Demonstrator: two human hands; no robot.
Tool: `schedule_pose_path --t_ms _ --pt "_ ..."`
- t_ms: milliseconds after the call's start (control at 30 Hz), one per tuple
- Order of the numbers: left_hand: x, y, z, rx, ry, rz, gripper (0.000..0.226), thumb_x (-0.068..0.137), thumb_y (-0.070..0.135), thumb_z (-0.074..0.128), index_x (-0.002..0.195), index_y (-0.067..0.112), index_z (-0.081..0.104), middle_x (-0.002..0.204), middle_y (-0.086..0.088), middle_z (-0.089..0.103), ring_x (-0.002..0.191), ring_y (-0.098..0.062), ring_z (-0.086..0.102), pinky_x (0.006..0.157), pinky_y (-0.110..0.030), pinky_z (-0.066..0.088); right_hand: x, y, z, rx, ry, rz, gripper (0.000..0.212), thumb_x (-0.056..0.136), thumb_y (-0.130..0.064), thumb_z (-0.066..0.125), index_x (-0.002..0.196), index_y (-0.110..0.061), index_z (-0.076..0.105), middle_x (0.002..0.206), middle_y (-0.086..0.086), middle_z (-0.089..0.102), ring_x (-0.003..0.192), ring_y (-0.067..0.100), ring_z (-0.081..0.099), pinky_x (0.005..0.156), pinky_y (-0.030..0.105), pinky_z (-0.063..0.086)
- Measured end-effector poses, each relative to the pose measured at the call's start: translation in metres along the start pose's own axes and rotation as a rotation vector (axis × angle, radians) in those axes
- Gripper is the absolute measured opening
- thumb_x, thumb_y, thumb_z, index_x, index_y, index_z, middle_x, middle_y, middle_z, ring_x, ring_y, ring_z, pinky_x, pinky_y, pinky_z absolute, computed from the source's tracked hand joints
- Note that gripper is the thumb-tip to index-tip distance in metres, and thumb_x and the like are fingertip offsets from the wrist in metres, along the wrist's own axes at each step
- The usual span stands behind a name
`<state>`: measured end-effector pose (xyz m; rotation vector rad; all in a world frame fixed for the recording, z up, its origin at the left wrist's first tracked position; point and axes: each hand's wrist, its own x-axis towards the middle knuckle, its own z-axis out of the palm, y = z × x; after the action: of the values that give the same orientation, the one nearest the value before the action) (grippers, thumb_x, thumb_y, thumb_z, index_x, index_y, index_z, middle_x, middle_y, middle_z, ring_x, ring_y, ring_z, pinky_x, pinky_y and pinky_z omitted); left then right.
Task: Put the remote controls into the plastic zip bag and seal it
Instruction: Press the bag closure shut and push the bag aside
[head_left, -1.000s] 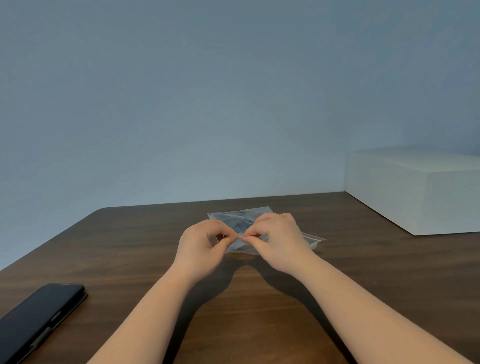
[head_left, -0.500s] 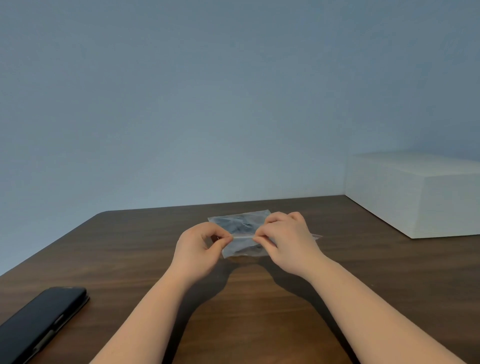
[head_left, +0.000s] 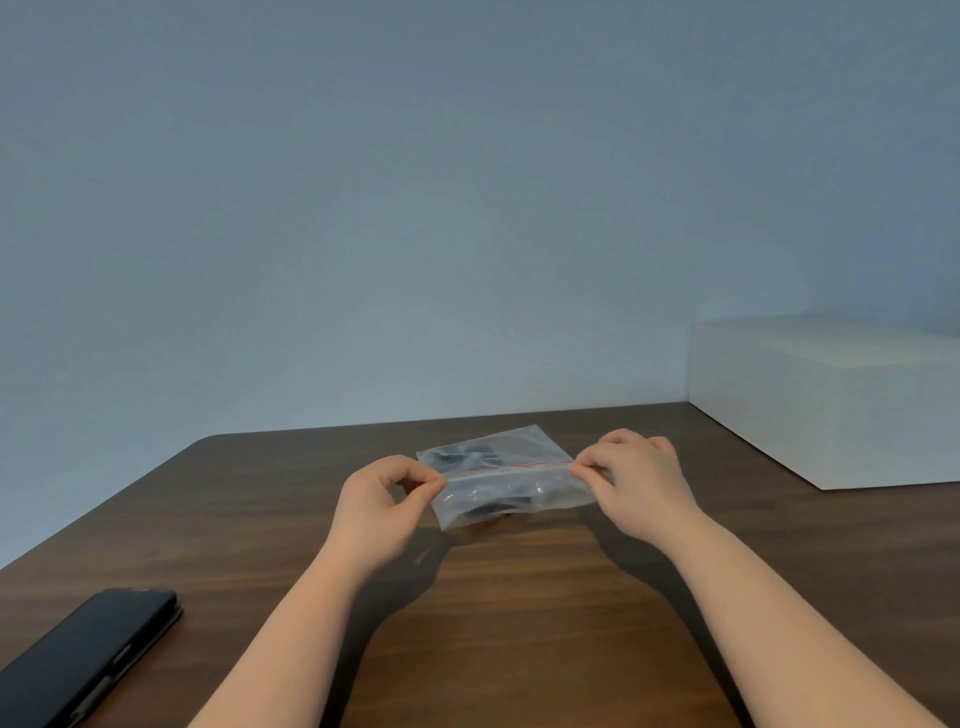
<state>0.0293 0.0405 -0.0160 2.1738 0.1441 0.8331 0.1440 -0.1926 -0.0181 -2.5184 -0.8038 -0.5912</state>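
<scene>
A clear plastic zip bag (head_left: 511, 493) with a thin red line along its zip strip rests on the dark wooden table (head_left: 519, 623), in the middle. Dark shapes, the remote controls (head_left: 493, 506), show dimly through the plastic; their number is unclear. My left hand (head_left: 384, 506) pinches the left end of the zip strip between thumb and forefinger. My right hand (head_left: 636, 480) pinches the right end the same way. The strip is stretched straight between the two hands.
A black phone-like slab (head_left: 85, 657) lies near the table's front left edge. A large white box (head_left: 831, 400) stands at the back right against the wall. A plain blue-grey wall rises behind the table.
Both hands were pinching close together at the middle of the zip strip. They have slid apart, the right hand far to the right, uncovering the bag's top.
</scene>
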Motion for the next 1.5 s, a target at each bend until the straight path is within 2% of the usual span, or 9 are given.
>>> schedule_pose_path --t_ms 600,700,833,933,1000,1067,1200,1333,1500 --pt "0.001 -0.009 0.0 -0.035 -0.072 -0.082 0.014 0.08 0.017 0.069 0.066 0.021 0.068 0.08 0.001 0.072 0.077 -0.012 0.061 0.065 -0.018 0.043 0.0 0.02 -0.003 0.071 -0.056 0.24 0.021 0.089 -0.045 0.055 0.077 -0.028 0.061 0.083 -0.007 0.067 0.082 0.013 0.058 0.082 0.036 0.05" --pt "0.0 -0.006 -0.003 -0.105 -0.151 -0.079 0.032 0.084 0.03 0.063 0.054 0.018 0.064 0.057 0.008 0.062 0.059 -0.009 0.054 0.062 -0.021 0.04 -0.002 0.021 -0.004 0.287 -0.001 0.246 0.014 0.091 -0.03 0.054 0.086 -0.027 0.066 0.092 -0.007 0.067 0.091 0.014 0.059 0.084 0.035 0.05" --pt "-0.002 0.003 0.002 -0.193 -0.14 -0.159 0.066 0.092 0.043 0.041 0.049 -0.004 0.057 0.053 -0.008 0.059 0.047 -0.005 0.051 0.062 -0.019 0.042 -0.005 0.008 -0.007 0.469 0.15 0.236 0.023 0.093 -0.027 0.048 0.091 -0.018 0.07 0.093 -0.003 0.07 0.089 0.016 0.061 0.078 0.034 0.051" --pt "0.0 -0.003 0.011 -0.008 -0.069 -0.16 0.057 0.091 0.044 0.045 0.045 0.011 0.051 0.049 -0.001 0.053 0.05 -0.012 0.051 0.066 -0.034 0.047 -0.004 0.0 -0.004 0.389 0.132 0.184 0.031 0.095 -0.037 0.044 0.092 -0.019 0.07 0.091 -0.001 0.072 0.085 0.017 0.064 0.076 0.036 0.054" --pt "-0.001 -0.007 0.018 0.174 -0.066 -0.069 0.035 0.088 0.038 0.054 0.058 0.02 0.06 0.059 0.004 0.06 0.061 -0.014 0.056 0.071 -0.04 0.051 -0.003 -0.001 0.004 0.295 0.0 0.14 0.027 0.095 -0.034 0.045 0.102 -0.023 0.068 0.102 -0.003 0.071 0.092 0.015 0.062 0.078 0.03 0.051" --pt "-0.003 -0.007 0.026 0.261 -0.148 0.019 0.013 0.087 0.036 0.057 0.088 0.027 0.067 0.091 0.007 0.069 0.086 -0.013 0.061 0.084 -0.038 0.052 -0.003 -0.002 0.014 0.188 -0.176 0.087 0.027 0.094 -0.032 0.047 0.114 -0.026 0.065 0.118 -0.005 0.066 0.106 0.014 0.059 0.087 0.029 0.047" --pt "-0.004 -0.017 0.041 0.397 -0.419 0.001 0.055 0.087 0.041 0.054 0.137 0.025 0.037 0.144 0.006 0.044 0.131 -0.015 0.04 0.107 -0.03 0.033 -0.006 -0.005 0.027 0.123 -0.431 0.012 0.034 0.093 -0.032 0.05 0.126 -0.028 0.058 0.131 -0.004 0.059 0.117 0.017 0.054 0.098 0.034 0.046" --pt "-0.005 -0.018 0.045 0.404 -0.522 -0.101 0.073 0.085 0.05 0.052 0.144 0.024 0.018 0.154 0.006 0.024 0.138 -0.016 0.028 0.112 -0.031 0.027 -0.005 -0.005 0.028 0.134 -0.48 0.013 0.037 0.094 -0.032 0.047 0.131 -0.029 0.053 0.136 -0.003 0.055 0.121 0.018 0.052 0.101 0.036 0.044" --pt "-0.001 -0.01 0.054 0.507 -0.556 -0.114 0.071 0.086 0.055 0.045 0.143 0.024 0.016 0.147 0.002 0.038 0.13 -0.021 0.04 0.105 -0.033 0.036 -0.004 -0.001 0.029 0.089 -0.502 -0.009 0.04 0.096 -0.032 0.043 0.135 -0.028 0.049 0.144 -0.001 0.048 0.129 0.02 0.045 0.106 0.038 0.04"
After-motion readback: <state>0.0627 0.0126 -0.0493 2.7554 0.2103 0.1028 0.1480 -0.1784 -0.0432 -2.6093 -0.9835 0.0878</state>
